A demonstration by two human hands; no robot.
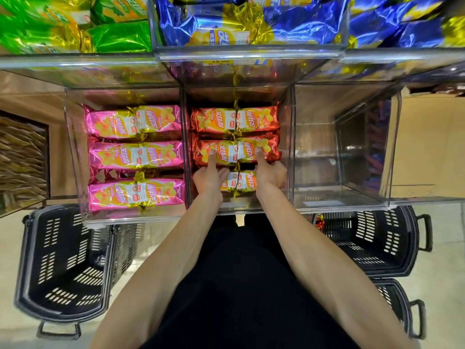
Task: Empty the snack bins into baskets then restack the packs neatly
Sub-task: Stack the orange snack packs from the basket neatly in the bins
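Three clear bins stand side by side on the shelf. The middle bin (289,137) holds red snack packs in three rows. Both my hands are inside it. My left hand (210,178) and my right hand (270,172) grip the second-row red pack (236,151), thumbs on top and fingers tucked at its near edge. Between my hands lies the front red pack (239,183), partly hidden. The left bin (73,147) holds pink packs (136,156) in three neat rows. Nothing lies in the right bin (339,159).
A black basket (63,260) stands on the floor at the lower left. Two more black baskets (377,240) (402,306) sit at the lower right, with a red foil scrap at the nearer one's rim. The upper shelf carries green packs (75,26) and blue packs (251,21).
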